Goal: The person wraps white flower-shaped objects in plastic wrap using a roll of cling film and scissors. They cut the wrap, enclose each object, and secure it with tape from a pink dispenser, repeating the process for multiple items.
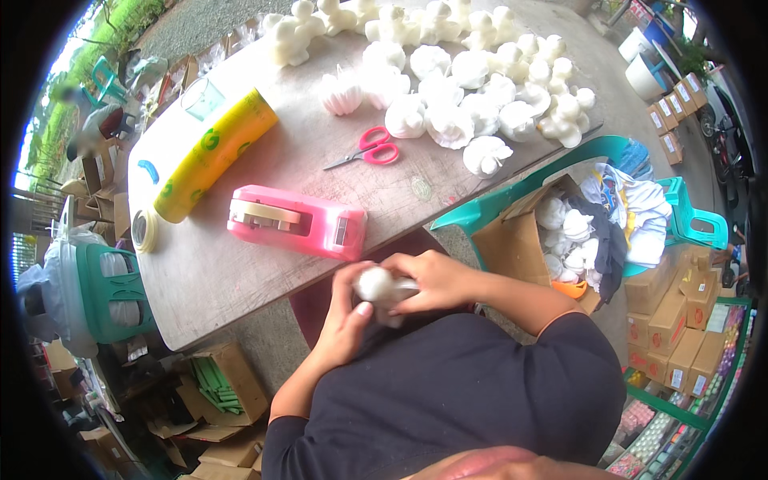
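Note:
Just off the table's front edge, my left hand [346, 318] and my right hand [429, 282] both grip a small white knobbly object [378, 284], blurred and partly covered by the fingers. Directly beyond them lies a pink tape dispenser [297, 222] with a roll of tape in it. Scissors with red-pink handles [378, 146] rest farther back, their blades pointing left. Many white, ruffled round pieces [441, 96] and cream-coloured knobbly pieces [432, 24] crowd the far side of the table [288, 162].
A yellow roll [216, 156], a tape roll [144, 230] and a clear cup [202, 99] occupy the table's left part. At right, a teal chair [486, 210] holds an open carton [510, 249] of white pieces. A box of green sticks [240, 375] stands lower left.

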`<state>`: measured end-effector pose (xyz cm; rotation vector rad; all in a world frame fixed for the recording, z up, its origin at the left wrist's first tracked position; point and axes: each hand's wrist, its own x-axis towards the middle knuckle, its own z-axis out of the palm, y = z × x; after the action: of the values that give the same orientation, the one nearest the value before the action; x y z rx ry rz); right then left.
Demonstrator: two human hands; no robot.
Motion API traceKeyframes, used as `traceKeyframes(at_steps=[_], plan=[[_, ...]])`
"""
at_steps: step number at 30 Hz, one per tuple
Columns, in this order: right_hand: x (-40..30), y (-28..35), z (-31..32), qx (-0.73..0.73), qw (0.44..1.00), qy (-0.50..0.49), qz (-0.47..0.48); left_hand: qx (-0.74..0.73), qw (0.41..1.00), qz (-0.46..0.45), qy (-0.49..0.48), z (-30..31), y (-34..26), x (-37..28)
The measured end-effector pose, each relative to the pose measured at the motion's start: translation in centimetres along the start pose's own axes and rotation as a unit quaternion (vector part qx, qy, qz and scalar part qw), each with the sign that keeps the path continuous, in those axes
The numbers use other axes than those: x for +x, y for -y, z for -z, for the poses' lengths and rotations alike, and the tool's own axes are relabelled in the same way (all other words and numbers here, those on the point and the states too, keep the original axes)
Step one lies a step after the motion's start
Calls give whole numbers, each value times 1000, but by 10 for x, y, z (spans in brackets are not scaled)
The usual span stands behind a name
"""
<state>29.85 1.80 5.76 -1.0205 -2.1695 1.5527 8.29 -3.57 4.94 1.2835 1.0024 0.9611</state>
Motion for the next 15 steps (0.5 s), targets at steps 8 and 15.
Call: traceKeyframes(at_steps=[8,15], plan=[[-47,7,89,318,944,-84,2,541,734,-294,-286,-5,-3,46],[-65,4,205,293,823,-465,144,629,663,-270,-303,3,14,62]])
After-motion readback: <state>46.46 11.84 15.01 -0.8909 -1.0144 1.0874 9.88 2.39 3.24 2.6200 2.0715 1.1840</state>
